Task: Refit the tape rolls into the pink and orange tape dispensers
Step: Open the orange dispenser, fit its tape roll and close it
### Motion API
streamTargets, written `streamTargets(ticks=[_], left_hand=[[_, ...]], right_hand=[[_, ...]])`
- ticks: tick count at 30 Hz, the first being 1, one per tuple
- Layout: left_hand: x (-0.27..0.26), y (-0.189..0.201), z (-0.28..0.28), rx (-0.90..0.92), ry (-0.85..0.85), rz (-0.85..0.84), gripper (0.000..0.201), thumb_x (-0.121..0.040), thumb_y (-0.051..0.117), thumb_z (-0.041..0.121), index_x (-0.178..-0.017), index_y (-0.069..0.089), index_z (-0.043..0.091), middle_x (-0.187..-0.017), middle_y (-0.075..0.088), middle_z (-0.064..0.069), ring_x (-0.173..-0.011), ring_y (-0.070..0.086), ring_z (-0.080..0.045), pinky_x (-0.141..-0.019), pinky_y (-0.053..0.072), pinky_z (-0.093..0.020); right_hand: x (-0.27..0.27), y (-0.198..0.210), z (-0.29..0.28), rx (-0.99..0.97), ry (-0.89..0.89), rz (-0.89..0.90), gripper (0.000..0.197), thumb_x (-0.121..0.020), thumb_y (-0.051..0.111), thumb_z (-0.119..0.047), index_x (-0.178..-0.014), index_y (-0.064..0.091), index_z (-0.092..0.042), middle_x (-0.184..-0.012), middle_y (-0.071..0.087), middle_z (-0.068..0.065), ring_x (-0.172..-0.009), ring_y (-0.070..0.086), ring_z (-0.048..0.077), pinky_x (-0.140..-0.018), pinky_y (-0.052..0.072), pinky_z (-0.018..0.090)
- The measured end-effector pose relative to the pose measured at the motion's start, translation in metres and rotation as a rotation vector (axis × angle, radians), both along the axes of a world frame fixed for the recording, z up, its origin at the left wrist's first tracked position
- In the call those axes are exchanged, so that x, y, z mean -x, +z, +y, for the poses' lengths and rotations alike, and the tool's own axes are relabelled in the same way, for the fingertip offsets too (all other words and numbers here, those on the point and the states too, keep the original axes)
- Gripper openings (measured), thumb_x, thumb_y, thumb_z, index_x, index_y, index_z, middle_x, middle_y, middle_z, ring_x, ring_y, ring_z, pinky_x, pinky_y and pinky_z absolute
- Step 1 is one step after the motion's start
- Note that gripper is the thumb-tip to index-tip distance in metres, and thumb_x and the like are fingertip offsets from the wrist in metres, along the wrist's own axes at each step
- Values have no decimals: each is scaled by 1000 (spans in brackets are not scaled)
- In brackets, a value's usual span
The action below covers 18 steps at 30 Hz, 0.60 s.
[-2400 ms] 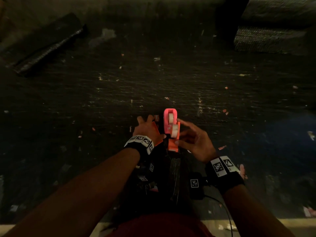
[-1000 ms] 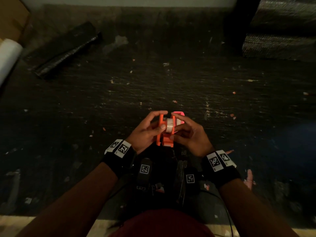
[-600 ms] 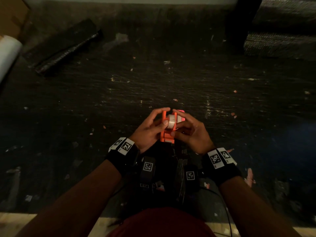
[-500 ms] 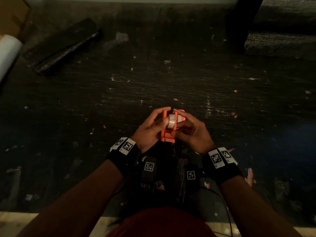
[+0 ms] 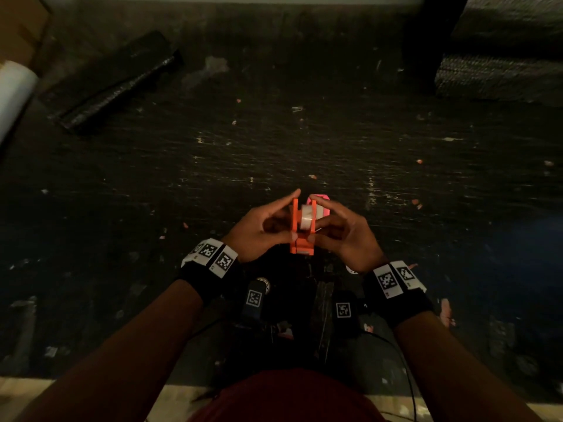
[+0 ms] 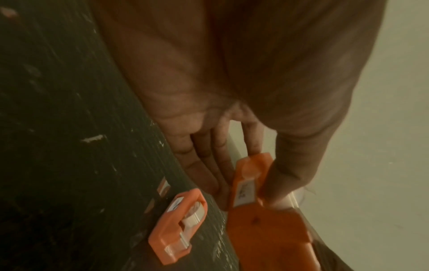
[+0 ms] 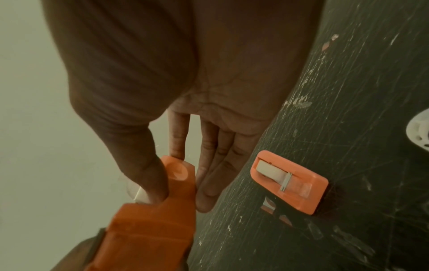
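The orange tape dispenser (image 5: 300,236) is held upright just above the black table, near its front edge. A white tape roll (image 5: 307,217) sits between the dispenser's two side walls. My left hand (image 5: 268,223) pinches the dispenser's left wall (image 6: 252,183) between thumb and fingers. From the other side my right hand (image 5: 338,229) grips it, with the thumb pressed at the roll (image 7: 141,197). The pink dispenser (image 5: 320,201) lies on the table just behind, apart from both hands, and holds a white roll (image 7: 270,170).
A black wrapped bundle (image 5: 112,80) lies at the back left beside a white roll (image 5: 12,89) and a cardboard box (image 5: 18,25). A dark wrapped block (image 5: 499,56) stands at the back right. A white round spool (image 7: 420,135) lies by my right wrist.
Both hands have taken up the orange dispenser from beside the pink one and turned it upright with the roll in it. Over the last half second little has moved.
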State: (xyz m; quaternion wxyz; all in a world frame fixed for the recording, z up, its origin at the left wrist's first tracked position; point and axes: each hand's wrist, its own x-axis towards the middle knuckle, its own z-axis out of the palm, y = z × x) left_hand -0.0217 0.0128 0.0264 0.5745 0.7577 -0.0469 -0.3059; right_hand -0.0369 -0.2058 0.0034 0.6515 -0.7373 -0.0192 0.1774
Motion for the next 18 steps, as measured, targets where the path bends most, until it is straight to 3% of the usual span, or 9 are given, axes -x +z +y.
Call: streamTargets(ticks=[6,9,18], left_hand=[[0,0,6,16,42,-37,85,-84,77,4,-152,39,38,-114,75,-2,-111,70,-12,-103,53,-38],[-1,-3,7,12,43,-61,79,-84,78,6,-148,45,36,-114,75,-3,-112,70,-14,-102,54,-45],[-2,-9,9,-10,8,-83,79,-84,79,9,-148,44,38,-120,73,-4,-114,69,-13,-102,54,-46]], right_hand=[[-2,-4,-1,-19,16,10,79,-76,82,-1,-143,51,-29,-102,77,11,-104,72,26,-100,51,57],[-3,-4,0,-28,6,11,79,-76,82,1,-144,51,-27,-100,77,12,-102,73,28,-99,52,56],[-3,-8,0,10,20,17,81,-74,84,-1,-142,53,-32,-99,76,8,-102,72,22,-99,52,55]])
